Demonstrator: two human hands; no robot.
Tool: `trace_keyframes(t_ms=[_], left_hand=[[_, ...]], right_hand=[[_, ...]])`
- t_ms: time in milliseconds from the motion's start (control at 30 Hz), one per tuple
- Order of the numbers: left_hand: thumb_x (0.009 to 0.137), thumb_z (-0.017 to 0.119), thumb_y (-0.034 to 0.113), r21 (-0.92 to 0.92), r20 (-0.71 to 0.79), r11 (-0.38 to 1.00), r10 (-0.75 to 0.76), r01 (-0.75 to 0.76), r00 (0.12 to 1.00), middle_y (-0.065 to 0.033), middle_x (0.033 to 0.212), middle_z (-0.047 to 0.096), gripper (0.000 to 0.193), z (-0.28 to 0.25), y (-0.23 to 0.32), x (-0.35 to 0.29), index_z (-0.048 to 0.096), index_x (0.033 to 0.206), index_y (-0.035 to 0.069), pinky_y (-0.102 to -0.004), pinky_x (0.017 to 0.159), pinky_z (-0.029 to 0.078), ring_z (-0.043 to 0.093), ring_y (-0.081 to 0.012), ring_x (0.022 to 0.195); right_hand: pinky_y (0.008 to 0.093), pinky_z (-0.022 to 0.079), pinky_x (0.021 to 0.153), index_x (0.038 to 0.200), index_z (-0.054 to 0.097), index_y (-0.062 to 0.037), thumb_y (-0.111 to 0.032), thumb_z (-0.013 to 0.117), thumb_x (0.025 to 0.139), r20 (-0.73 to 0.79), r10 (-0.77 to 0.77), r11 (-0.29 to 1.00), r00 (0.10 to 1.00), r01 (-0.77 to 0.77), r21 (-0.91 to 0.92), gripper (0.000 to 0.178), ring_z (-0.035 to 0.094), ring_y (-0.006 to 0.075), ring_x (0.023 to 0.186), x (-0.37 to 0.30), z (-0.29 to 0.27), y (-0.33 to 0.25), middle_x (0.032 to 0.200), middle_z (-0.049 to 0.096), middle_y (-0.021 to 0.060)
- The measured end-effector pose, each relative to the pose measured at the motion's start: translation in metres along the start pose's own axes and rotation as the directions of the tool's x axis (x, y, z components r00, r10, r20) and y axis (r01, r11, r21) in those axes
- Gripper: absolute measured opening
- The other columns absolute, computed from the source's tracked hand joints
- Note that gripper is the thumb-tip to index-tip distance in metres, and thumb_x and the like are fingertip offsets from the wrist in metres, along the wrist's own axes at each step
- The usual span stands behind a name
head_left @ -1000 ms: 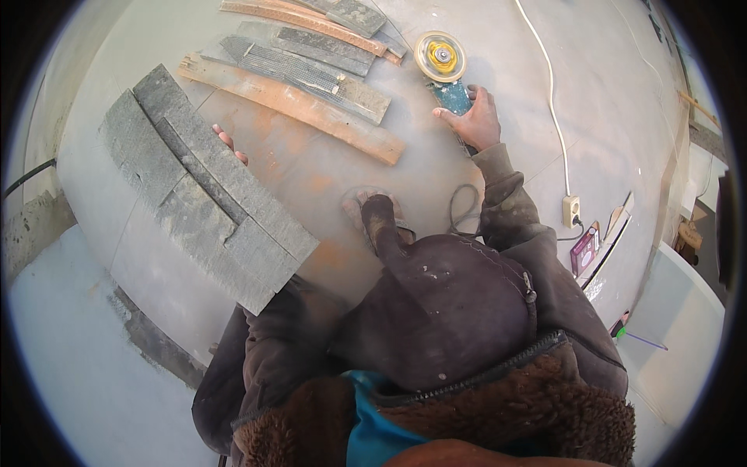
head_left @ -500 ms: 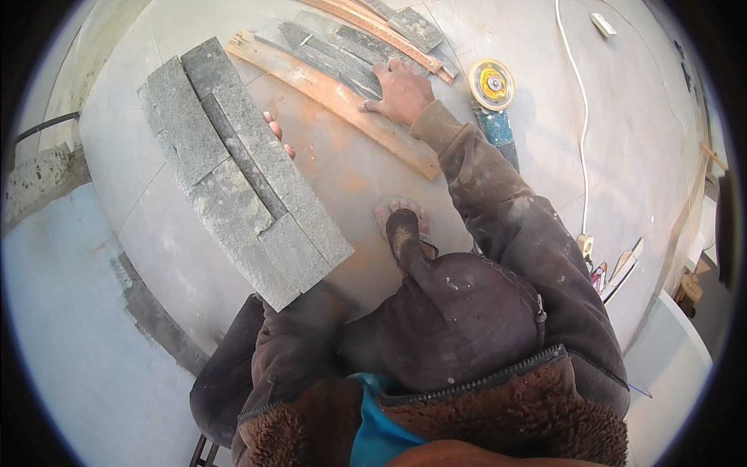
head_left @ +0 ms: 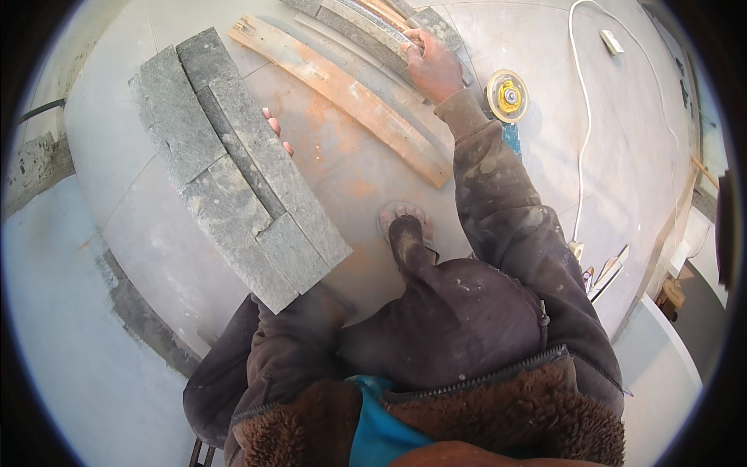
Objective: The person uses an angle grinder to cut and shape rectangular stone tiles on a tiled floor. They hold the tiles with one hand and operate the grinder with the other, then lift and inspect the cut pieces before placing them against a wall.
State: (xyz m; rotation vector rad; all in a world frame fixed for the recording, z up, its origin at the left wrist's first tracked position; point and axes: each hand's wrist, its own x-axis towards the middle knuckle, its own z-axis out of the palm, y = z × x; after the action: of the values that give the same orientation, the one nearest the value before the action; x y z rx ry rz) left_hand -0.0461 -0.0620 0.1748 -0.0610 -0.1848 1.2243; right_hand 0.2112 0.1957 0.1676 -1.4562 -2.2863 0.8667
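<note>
A grey stone cladding panel [head_left: 233,175], made of several rough strips, is held up on the left, tilted above my lap. My left hand [head_left: 276,132] is closed on it from beneath; only its fingertips show past the right edge. At the top, my right hand [head_left: 434,66] is closed on the end of a narrow grey stone strip [head_left: 366,17], which shows a thin pale edge. More grey strips [head_left: 350,48] lie on the floor beside it. Nearer me lies an orange-brown wooden board [head_left: 342,97].
An angle grinder [head_left: 507,97] with a yellow-centred disc lies right of my right forearm. A white cable [head_left: 585,101] runs down the tiled floor to a socket block [head_left: 576,249]. My sandalled foot [head_left: 408,222] stands in the middle, near orange dust.
My right hand has moved up and away from the mesh-backed stone piece's near edge and now grips a strip, raised edge-on. The panel in my left hand has barely shifted.
</note>
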Motion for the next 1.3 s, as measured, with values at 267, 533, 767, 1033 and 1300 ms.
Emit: trace_keyframes(t_ms=[267,533,767,1033,1300], left_hand=[[0.088,0.061,0.063,-0.002,0.015,0.998,0.062,-0.062,0.998,-0.0141,0.15,0.037,0.092,0.006,-0.002,0.002,0.02,0.157,0.019,-0.0611,0.112,0.041,0.036,-0.0399,0.14],[0.081,0.053,0.083,0.151,-0.171,0.759,0.651,-0.633,0.74,-0.0334,0.143,0.034,0.11,0.068,-0.045,0.021,0.021,0.156,0.009,-0.0691,0.094,0.051,0.044,-0.0521,0.131],[0.082,0.04,0.088,0.141,-0.457,0.862,0.492,-0.486,0.741,-0.0348,0.144,0.037,0.113,0.234,-0.036,0.072,0.024,0.156,0.005,-0.0614,0.091,0.054,0.049,-0.0503,0.127],[0.083,0.038,0.088,-0.297,-0.316,0.953,-0.042,-0.056,0.948,-0.0405,0.138,0.039,0.11,0.371,0.015,0.1,0.025,0.157,0.008,-0.066,0.086,0.054,0.051,-0.0534,0.124],[0.086,0.034,0.085,-0.784,0.167,0.562,-0.222,0.265,0.961,-0.0359,0.153,0.022,0.102,0.388,0.092,0.105,0.023,0.16,0.016,-0.0725,0.101,0.04,0.034,-0.0565,0.137]], right_hand=[[0.0446,0.051,0.091,0.123,0.065,-0.0052,-0.046,0.081,0.075,-0.023,-0.076,0.988,0.997,0.072,-0.136,0.065,0.061,0.0363,0.107,-0.012,0.003,0.009,0.11,0.064,0.0163],[0.0432,0.049,0.094,0.123,0.066,-0.0033,-0.05,0.085,0.072,0.167,-0.045,0.885,0.985,0.117,-0.451,0.072,0.055,0.0307,0.112,-0.036,-0.01,0.01,0.112,0.06,0.0147],[0.0439,0.049,0.099,0.137,0.053,-0.0007,-0.066,0.08,0.072,0.082,-0.257,0.927,0.963,0.222,0.301,0.096,0.055,0.0337,0.124,0.067,-0.118,-0.202,0.127,0.057,0.0213],[0.0421,0.041,0.108,0.142,0.05,-0.0015,-0.048,0.086,0.074,0.901,-0.042,0.691,0.432,-0.638,0.338,0.09,0.051,0.0305,0.129,0.124,-0.209,-0.274,0.137,0.056,0.0174],[0.0407,0.043,0.104,0.14,0.05,-0.0027,-0.017,0.086,0.072,0.858,0.234,0.253,0.458,-0.88,0.401,0.078,0.057,0.0257,0.12,0.084,-0.282,-0.332,0.126,0.062,0.0112]])
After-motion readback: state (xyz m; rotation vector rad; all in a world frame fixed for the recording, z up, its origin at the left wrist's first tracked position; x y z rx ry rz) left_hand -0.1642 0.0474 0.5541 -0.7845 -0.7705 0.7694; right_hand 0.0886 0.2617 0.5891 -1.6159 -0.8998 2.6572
